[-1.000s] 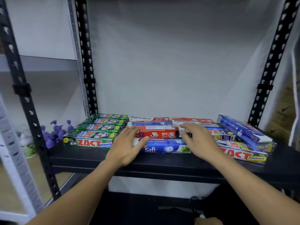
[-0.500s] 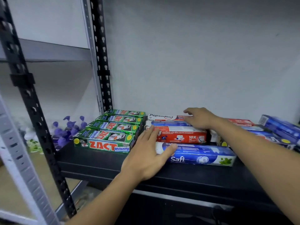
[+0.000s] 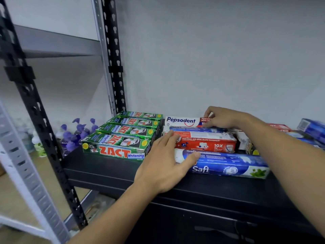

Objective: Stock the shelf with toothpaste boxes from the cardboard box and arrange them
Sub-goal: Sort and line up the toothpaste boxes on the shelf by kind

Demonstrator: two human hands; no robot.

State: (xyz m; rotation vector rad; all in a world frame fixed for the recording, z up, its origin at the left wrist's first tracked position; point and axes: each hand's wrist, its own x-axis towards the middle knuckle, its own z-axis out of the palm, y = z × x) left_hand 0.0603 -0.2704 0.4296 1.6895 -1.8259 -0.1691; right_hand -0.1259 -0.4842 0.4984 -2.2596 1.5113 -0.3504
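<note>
- Right now my left hand (image 3: pixel 163 162) lies flat with straight fingers: the fingertips touch the left end of the red box (image 3: pixel 205 144) and the thumb rests across the Safi box (image 3: pixel 228 166).
- My right hand (image 3: pixel 223 118) curls over the Pepsodent box (image 3: pixel 182 121) at the back, close to the wall (image 3: pixel 211 59), and grips its right part.
- All the toothpaste I can see lies on the shelf (image 3: pixel 112 169). The Zact boxes (image 3: pixel 119 147) sit front to back on the left, the middle group is under my hands, and the blue boxes (image 3: pixel 313 127) are in a loose heap far right. The cardboard box is out of view.
- Pushing too hard with the flat hand is my first worry. These cartons look light and the shelf looks smooth, so the red box and Safi box could shoot right into that untidy heap.
- An uneven push could also turn the Safi box. It lies nearest the front, and a swinging end might go over the edge.
- Shifting the Pepsodent box may drag the box touching it and skew the line I am squaring.
- Squeezing too firmly could dent the thin card.
- My right forearm passes just above the boxes on that side, so a careless sweep could knock them.
</note>
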